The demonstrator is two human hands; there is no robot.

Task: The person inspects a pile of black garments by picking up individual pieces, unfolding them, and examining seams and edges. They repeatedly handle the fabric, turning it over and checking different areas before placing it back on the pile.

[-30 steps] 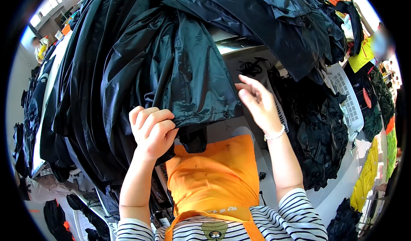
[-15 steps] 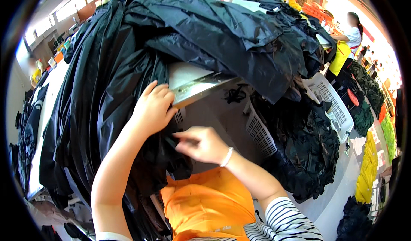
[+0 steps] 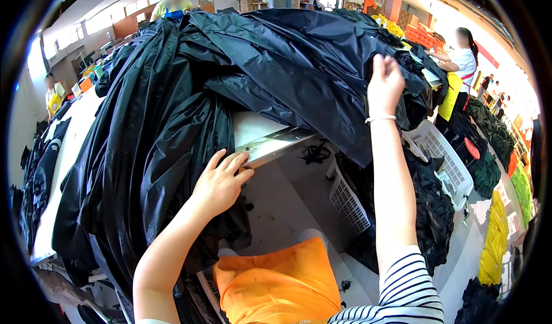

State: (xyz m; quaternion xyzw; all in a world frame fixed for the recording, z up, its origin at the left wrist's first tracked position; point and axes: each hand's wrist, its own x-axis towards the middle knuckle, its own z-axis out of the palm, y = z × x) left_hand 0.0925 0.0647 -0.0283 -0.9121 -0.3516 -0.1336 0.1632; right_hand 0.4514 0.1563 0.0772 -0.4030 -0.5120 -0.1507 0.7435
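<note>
Step in hand, as judged: sorting through a heap of black garments [image 3: 276, 65] piled over the table edge [image 3: 270, 143], with 1 piece being singled out from the top. Left hand [image 3: 221, 180] lies low on the hanging front of the pile, fingers spread and flat against the glossy cloth just beside the table edge; it presses or steadies and is not closed on anything visible. Right hand [image 3: 384, 82] is raised well above, at the upper right slope of the heap, fingers bunched together on a fold of the black fabric; the pinch looks closed on the cloth, though the fingertips are partly hidden. A thin bracelet [image 3: 380, 118] sits on that wrist. The garments are thin, shiny, much creased, draped in long folds from the table top down past its edge, layers overlapping so that single pieces are hard to tell apart. Next move, as judged, calls for lifting the pinched layer free while the lower hand holds the remainder back, since the slick cloth could slide off together. A white plastic basket [image 3: 443, 157] stands to the right, dark cloth around it.
</note>
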